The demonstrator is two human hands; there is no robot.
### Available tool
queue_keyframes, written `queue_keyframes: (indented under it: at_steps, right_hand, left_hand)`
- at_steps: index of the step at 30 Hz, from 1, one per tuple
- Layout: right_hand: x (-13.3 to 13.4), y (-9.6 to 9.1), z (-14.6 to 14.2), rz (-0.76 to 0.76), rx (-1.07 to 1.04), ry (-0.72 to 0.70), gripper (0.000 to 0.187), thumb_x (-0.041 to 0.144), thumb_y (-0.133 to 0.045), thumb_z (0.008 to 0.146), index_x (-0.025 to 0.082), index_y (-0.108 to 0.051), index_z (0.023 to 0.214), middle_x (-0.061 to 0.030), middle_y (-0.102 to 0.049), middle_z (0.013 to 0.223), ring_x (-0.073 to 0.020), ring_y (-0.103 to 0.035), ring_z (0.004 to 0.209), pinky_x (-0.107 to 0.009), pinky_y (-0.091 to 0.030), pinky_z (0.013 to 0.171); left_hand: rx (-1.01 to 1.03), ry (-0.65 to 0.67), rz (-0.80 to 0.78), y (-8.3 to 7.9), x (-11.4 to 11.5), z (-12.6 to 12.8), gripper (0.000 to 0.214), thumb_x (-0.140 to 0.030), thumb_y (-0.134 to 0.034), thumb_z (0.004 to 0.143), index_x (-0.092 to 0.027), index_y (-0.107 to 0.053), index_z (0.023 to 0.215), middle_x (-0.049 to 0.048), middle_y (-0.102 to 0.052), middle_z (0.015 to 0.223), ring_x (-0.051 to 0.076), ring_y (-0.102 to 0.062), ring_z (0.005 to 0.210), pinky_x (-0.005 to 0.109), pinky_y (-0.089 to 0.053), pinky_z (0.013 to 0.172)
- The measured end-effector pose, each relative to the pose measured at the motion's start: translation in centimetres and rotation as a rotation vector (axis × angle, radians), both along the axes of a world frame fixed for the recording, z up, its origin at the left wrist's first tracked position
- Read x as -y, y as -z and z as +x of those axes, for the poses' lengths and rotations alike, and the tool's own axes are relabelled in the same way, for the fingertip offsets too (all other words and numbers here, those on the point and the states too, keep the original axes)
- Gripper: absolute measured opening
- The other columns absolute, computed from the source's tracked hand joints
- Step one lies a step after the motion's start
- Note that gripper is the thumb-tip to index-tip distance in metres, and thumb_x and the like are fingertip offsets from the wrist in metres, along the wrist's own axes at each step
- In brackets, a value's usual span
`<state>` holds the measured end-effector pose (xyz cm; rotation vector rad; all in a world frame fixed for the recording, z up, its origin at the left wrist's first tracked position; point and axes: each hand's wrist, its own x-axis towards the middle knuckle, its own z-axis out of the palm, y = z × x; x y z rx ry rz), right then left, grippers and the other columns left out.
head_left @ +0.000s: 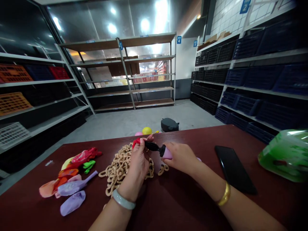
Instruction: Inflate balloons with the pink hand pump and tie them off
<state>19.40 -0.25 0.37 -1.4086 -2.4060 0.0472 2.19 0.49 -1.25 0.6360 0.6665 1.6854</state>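
Observation:
My left hand (139, 158) is closed, pinching a limp red balloon (136, 142) onto the black nozzle of a small pump (158, 149). My right hand (179, 157) is wrapped round the pump's lilac body. Both hands hover over the dark red table (183, 205), just above a pile of beige chain links (120, 168). A pale bangle is on my left wrist and a gold one on my right.
Several uninflated balloons (72, 179) lie at the table's left. A black phone (234, 168) lies at the right, with a green plastic bag (286, 154) beyond it. Inflated balloons (146, 131) and a dark bag (169, 124) sit on the floor. Shelving racks with crates line both sides.

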Motion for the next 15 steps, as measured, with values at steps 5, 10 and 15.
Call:
queue_keyframes:
  at_steps: [5, 10, 15]
  right_hand:
    - [0.0, 0.0, -0.1, -0.007, -0.041, -0.032, 0.049, 0.043, -0.061, 0.079, 0.024, -0.052, 0.123, -0.008, -0.066, 0.111, -0.0263, -0.064, 0.096, -0.033, -0.044, 0.077]
    - [-0.1, 0.3, -0.3, -0.014, -0.068, -0.071, 0.047, 0.042, -0.061, 0.079, 0.025, -0.052, 0.122, -0.0059, -0.066, 0.111, -0.0255, -0.063, 0.096, -0.033, -0.044, 0.076]
    - [-0.1, 1.0, -0.7, -0.004, -0.069, -0.079, 0.055, 0.044, -0.061, 0.08, 0.024, -0.047, 0.129, -0.0081, -0.063, 0.12, -0.0269, -0.062, 0.101, -0.034, -0.045, 0.079]
  left_hand:
    - [0.018, 0.034, 0.011, 0.0, 0.4, 0.7, 0.022, -0.029, -0.071, 0.078, -0.017, -0.061, 0.094, 0.0096, -0.07, 0.106, 0.021, -0.064, 0.101, 0.033, -0.052, 0.081]
    - [0.096, 0.098, -0.039, -0.3, 0.8, 1.1, 0.017, -0.024, -0.07, 0.08, -0.015, -0.06, 0.09, 0.0121, -0.069, 0.102, 0.023, -0.066, 0.096, 0.038, -0.052, 0.081]
    - [0.162, 0.054, 0.008, -0.5, 0.6, 1.0, 0.01, -0.022, -0.066, 0.082, -0.015, -0.059, 0.083, 0.0046, -0.065, 0.08, 0.017, -0.064, 0.075, 0.036, -0.053, 0.077]
